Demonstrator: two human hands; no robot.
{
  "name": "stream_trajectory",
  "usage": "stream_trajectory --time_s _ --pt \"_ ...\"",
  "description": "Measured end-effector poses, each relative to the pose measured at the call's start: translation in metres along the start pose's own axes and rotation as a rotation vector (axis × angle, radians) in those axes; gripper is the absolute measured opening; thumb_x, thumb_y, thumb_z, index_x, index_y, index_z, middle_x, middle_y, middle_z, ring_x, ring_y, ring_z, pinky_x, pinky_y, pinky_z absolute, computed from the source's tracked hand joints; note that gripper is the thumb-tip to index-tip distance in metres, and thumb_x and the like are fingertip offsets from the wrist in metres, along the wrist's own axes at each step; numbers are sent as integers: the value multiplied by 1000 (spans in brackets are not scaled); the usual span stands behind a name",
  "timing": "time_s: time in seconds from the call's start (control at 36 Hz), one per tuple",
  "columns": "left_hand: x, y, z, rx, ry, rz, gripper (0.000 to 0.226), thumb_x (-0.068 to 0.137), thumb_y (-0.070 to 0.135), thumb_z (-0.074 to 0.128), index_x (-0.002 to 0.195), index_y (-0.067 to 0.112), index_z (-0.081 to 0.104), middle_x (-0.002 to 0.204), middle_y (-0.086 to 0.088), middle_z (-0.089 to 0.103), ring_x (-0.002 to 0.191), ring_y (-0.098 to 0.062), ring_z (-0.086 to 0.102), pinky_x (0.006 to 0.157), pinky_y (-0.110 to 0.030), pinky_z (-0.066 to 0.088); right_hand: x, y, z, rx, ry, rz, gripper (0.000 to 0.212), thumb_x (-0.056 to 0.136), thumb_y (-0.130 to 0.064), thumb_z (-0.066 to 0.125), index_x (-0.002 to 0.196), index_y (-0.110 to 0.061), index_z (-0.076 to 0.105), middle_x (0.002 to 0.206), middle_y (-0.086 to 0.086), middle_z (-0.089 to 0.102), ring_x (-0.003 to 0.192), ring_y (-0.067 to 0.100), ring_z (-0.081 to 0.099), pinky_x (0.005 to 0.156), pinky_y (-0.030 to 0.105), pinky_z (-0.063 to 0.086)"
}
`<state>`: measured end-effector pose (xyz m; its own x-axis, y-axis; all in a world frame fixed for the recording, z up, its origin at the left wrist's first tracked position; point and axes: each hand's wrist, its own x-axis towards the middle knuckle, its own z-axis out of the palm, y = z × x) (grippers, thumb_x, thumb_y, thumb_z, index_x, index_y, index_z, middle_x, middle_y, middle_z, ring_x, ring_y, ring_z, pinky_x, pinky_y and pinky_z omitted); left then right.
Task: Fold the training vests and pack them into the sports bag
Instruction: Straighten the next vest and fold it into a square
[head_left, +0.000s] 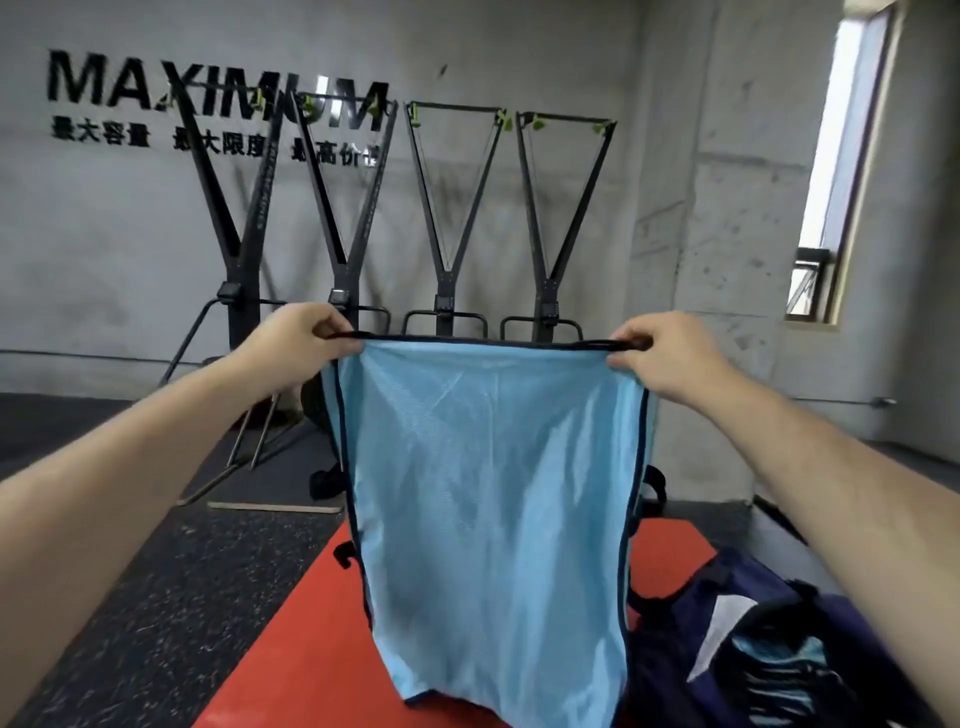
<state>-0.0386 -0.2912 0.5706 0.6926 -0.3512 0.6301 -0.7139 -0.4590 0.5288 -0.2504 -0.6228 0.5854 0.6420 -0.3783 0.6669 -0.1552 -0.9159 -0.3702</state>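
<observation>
Two bare forearms (156, 441) flanked the vest (493, 519), one to its left and one to its right, each uncovered throughout, broad near the elbow and tapering to the wrist. The left hand (296, 338), by the vest's upper left corner, and the right hand (670, 358), by its upper right corner, were bare as well.

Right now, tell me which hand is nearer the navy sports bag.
Right. The right hand pinches a top corner of the blue vest, above the sports bag; the left hand pinches the opposite corner, the vest's whole width farther away.
</observation>
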Motion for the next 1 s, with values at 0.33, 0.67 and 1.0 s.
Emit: stream_trajectory --time_s 0.33,0.67,1.0 --pt "21 20 -18 323 36 195 11 93 8 53 92 18 57 85 -2 59 76 -26 58 68 -38 51 20 -10 -4 73 34 33 7 84 -11 76 88 -17 75 87 3 72 81 18 64 59 16 43" --pt "-4 -12 7 135 -16 12 15 81 3 72 90 14 69 86 0 68 82 -20 61 72 -27 42 -9 7 14 191 -95 -13 12 79 -25 83 84 -22 73 69 -4 57 61 6 46 53 10 35" --pt "-78 -70 81 68 -284 -130 15 83 38 76 79 26 67 78 -2 65 72 -18 58 63 -29 41 -85 72 97 271 -350 103 11 87 -25 75 84 -35 72 84 -7 72 77 6 61 83 34 50"
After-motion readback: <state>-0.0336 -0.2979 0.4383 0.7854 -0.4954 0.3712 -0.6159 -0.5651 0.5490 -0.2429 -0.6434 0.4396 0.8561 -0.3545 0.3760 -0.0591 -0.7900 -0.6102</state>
